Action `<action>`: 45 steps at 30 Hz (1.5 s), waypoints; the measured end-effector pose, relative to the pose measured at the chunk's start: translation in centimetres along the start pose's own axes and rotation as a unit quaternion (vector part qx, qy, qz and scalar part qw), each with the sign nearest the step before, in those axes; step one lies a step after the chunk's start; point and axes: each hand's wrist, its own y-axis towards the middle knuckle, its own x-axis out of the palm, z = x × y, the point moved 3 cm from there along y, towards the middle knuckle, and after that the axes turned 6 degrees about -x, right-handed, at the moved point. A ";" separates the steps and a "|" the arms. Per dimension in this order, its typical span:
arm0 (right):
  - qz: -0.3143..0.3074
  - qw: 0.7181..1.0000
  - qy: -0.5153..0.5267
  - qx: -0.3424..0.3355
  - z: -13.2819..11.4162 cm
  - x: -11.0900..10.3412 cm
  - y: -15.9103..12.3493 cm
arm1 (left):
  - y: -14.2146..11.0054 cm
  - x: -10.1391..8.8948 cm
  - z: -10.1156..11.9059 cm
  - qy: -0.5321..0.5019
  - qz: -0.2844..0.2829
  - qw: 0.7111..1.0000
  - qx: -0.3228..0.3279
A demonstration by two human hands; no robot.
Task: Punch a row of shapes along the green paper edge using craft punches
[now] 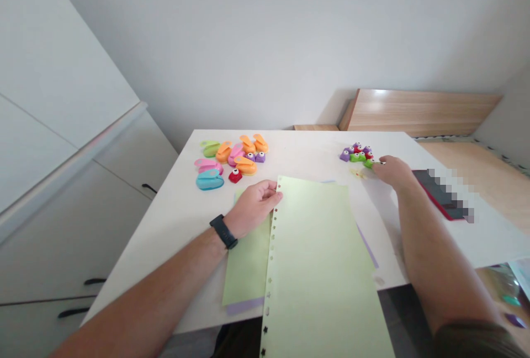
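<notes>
A sheet of light green paper (314, 247) with a row of star-shaped holes down its left edge is pinched near its top left corner by my left hand (259, 203), which wears a black watch. It lies over more green and purple sheets and reaches past the table's front edge. My right hand (391, 171) is stretched to the small craft punches at the far right. Its fingers are closed at a green craft punch (369, 164) with a white button; the fingertips are partly hidden. Beside it are several red, green and purple small punches (345, 155).
Larger lever punches (210, 179) in blue, pink, orange and green stand at the back left, with a red small punch (235, 176) beside them. Tiny paper cut-outs (358, 173) lie near the right group. A dark tablet with a red edge (439, 195) rests at the right.
</notes>
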 end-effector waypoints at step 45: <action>-0.213 0.723 0.567 -0.332 -23.1 -2.4 -11.1 | 0.1 0.3 -0.3 -0.051 0.027 0.998 -0.007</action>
